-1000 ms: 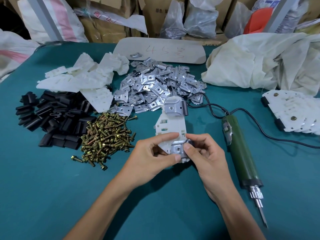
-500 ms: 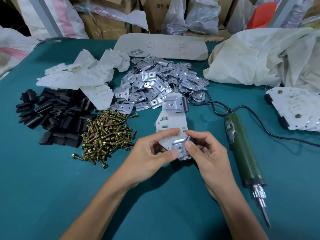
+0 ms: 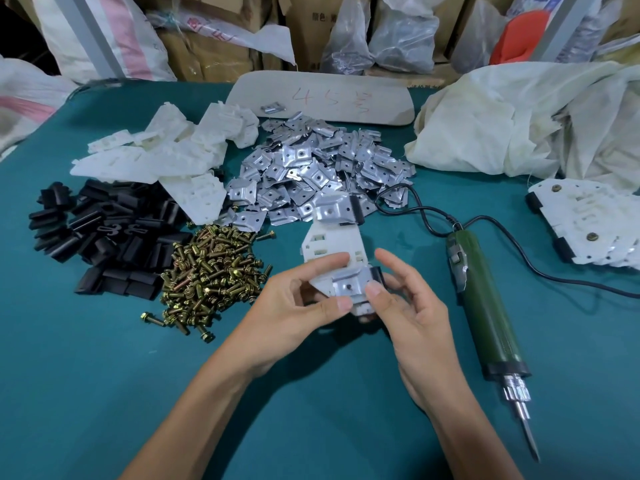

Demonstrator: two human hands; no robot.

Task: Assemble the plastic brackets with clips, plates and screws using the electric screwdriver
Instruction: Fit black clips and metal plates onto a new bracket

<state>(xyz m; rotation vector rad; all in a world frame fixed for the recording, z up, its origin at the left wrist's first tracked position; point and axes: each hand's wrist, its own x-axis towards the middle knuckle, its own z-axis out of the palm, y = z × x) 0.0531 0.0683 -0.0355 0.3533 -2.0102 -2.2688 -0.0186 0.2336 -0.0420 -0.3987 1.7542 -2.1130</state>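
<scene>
Since the earlier view, the right hand [image 3: 415, 306] had loosened: its forefinger had lifted clear and its fingers had spread, while the white bracket [image 3: 332, 242] stayed between both hands, just above the tabletop [image 3: 104, 375]. The left hand [image 3: 294, 306] kept a closed grip on the bracket's near end, thumb and forefinger pinching it. The right grip was slack, with only the thumb tip pressing the near plate [image 3: 349, 284]; the near clip [image 3: 375, 271] sat at that plate's right edge.

Step in hand, as judged: seating the second plate and clip. The far plate [image 3: 330, 211] and far clip [image 3: 356, 209] were already fitted, and no screw head showed in either plate hole. The next move would call for a screw from the brass screw heap [image 3: 211, 271], just left of the left hand, then the electric screwdriver [image 3: 485, 306], which lay untouched to the right, its bit pointing toward the person.

Surroundings: the loose plates [image 3: 311, 168], black clips [image 3: 104, 230] and bare brackets [image 3: 166, 157] lay in heaps beyond, and the finished brackets [image 3: 588, 223] at far right. The cable [image 3: 415, 216] curled near the bracket's far end and might snag it.
</scene>
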